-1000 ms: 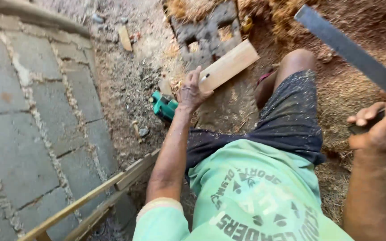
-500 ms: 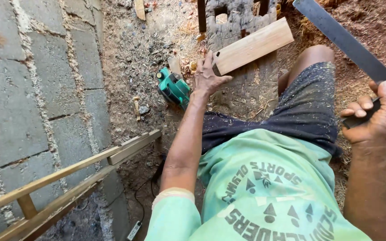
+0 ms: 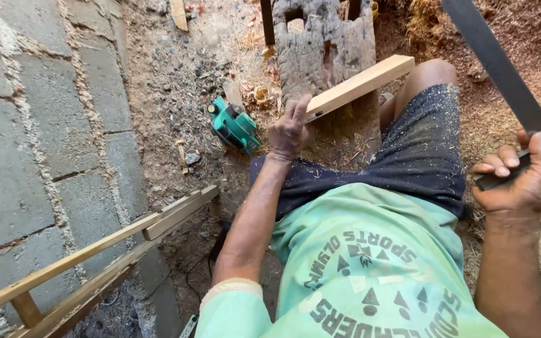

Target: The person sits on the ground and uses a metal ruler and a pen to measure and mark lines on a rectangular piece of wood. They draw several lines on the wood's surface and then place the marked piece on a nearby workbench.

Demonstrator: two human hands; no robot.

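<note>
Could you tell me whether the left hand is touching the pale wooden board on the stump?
Touching: the head view shows the left hand with its fingers lying on the near end of the pale wooden board.

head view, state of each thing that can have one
left hand: fingers pressing on the plank end
right hand: shut on the blade handle
wooden plank: tilted, resting across the stump
long blade: raised, off the wood
green power planer: lying on the ground, unheld
</note>
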